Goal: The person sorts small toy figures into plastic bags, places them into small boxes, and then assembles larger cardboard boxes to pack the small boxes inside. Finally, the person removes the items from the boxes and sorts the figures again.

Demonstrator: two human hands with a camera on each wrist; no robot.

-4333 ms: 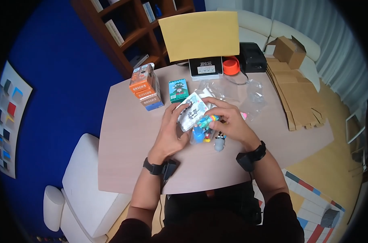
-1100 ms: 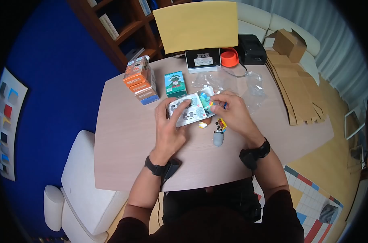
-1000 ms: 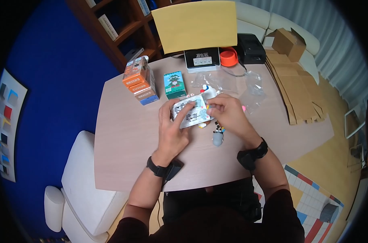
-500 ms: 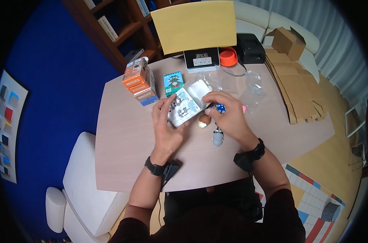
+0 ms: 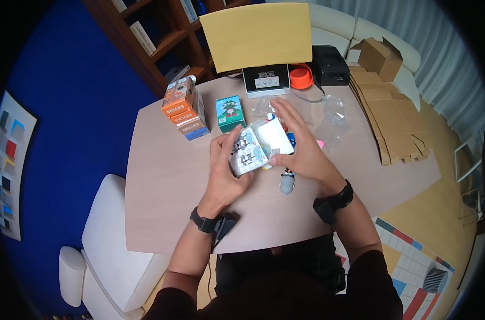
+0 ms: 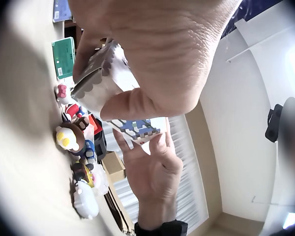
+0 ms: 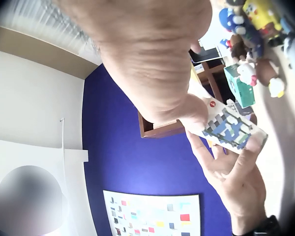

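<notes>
While left hand grips printed box over table, I judge from afar it steadies box for right hand, fingers straight, thumb at white flap; grey figurine lies nearby

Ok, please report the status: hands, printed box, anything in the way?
Left hand grips printed box; right hand at its white flap, fingers extended. Flap open. Cartoon figurines on table close by, possibly in the way.

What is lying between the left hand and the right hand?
The head view shows a white cardboard box with blocky printed drawings between the left hand and right hand, with a plain white panel nearer the right hand.
</notes>
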